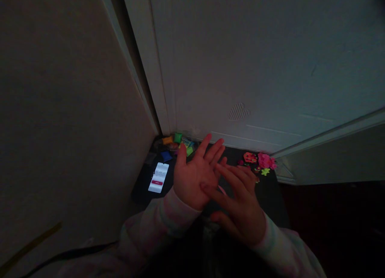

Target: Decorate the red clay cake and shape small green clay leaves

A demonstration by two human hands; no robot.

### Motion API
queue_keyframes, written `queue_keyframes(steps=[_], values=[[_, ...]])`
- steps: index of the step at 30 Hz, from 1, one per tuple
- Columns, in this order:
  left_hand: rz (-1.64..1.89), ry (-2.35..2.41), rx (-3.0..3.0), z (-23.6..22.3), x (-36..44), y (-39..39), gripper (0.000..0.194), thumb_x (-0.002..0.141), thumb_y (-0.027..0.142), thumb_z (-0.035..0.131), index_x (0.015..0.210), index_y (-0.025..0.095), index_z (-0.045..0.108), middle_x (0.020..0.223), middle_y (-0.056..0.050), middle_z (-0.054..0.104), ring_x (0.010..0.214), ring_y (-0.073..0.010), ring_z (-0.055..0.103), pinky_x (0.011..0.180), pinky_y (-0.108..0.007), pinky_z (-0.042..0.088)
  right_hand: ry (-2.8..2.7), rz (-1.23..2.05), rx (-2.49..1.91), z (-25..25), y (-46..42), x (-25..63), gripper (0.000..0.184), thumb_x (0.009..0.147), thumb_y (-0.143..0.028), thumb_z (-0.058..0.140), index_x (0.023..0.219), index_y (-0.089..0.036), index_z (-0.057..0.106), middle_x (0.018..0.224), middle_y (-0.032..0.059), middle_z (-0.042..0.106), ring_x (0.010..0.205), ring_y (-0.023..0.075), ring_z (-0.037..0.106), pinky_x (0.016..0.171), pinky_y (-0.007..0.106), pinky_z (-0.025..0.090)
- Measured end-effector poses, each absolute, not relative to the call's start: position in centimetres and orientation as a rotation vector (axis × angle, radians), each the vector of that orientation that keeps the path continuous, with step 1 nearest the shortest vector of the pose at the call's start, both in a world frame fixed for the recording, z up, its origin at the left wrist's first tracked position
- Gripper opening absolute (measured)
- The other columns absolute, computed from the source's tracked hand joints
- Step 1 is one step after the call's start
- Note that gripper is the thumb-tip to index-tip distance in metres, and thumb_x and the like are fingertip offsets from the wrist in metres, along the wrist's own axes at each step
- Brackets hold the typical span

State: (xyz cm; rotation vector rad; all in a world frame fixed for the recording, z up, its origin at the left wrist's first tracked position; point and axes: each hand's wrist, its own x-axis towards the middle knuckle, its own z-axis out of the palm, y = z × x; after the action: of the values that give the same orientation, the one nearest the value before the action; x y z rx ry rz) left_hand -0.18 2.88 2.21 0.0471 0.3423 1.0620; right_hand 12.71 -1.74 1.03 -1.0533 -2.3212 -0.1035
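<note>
My left hand (192, 177) is raised over the dark table (266, 197), palm up, with its fingers stretched apart and nothing in it. Close on its right is my right hand (240, 201), palm down and fingers spread. Its index fingertip meets or overlaps the left palm; whether it presses there I cannot tell. Just past the left fingers lie small coloured packets: an orange packet (167, 140), a green packet (178, 137) and a blue packet (166, 156). A bit of something pink shows between the hands, mostly hidden.
A lit phone (158, 177) lies on the table's left part. At the right back sit a pink flower-like piece (266, 161), a yellow-green flower piece (265, 172) and other small colourful bits. A pale panel with a heart mark (239, 112) rises behind; a wall (75, 129) stands left.
</note>
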Motion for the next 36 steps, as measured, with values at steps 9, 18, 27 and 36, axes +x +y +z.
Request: queue_keyframes(steps=[9, 18, 27, 36], values=[[1.06, 0.298, 0.06, 2.03, -0.09, 2.84, 0.057, 0.078, 0.059, 0.022, 0.115, 0.022, 0.047, 0.121, -0.007, 0.05, 0.118, -0.0182, 0.041, 0.093, -0.032, 0.036, -2.322, -0.09, -1.054, 1.19, -1.95, 12.59, 0.038, 0.082, -0.046, 0.034, 0.103, -0.025, 0.058, 0.119, 0.0106, 0.044, 0.109, 0.028, 0.038, 0.088, 0.05, 0.027], [1.077, 0.328, 0.073, 2.24, 0.01, 2.79, 0.057, 0.078, 0.058, 0.022, 0.115, 0.022, 0.047, 0.12, -0.007, 0.051, 0.118, -0.0192, 0.04, 0.094, -0.034, 0.034, -2.314, -0.108, -1.079, 1.09, -1.88, 12.52, 0.039, 0.083, -0.045, 0.032, 0.104, -0.023, 0.056, 0.12, 0.0107, 0.043, 0.11, 0.0279, 0.036, 0.089, 0.049, 0.027], [1.101, 0.304, 0.013, 2.25, 0.34, 2.71, 0.057, 0.078, 0.058, 0.025, 0.115, 0.022, 0.047, 0.121, -0.008, 0.05, 0.118, -0.0195, 0.04, 0.094, -0.034, 0.033, -2.261, 0.077, -1.076, 0.41, -2.06, 12.43, 0.035, 0.081, -0.043, 0.038, 0.102, -0.022, 0.057, 0.124, 0.0096, 0.041, 0.111, 0.0286, 0.035, 0.089, 0.05, 0.028], [1.103, 0.209, 0.009, 1.88, 0.35, 2.66, 0.055, 0.08, 0.055, 0.023, 0.111, 0.019, 0.052, 0.115, -0.007, 0.055, 0.114, -0.0203, 0.045, 0.094, -0.034, 0.035, -2.12, 0.381, -1.1, 0.8, -2.21, 13.09, 0.036, 0.083, -0.027, 0.034, 0.118, -0.024, 0.045, 0.131, 0.006, 0.03, 0.119, 0.0261, 0.029, 0.096, 0.048, 0.024]])
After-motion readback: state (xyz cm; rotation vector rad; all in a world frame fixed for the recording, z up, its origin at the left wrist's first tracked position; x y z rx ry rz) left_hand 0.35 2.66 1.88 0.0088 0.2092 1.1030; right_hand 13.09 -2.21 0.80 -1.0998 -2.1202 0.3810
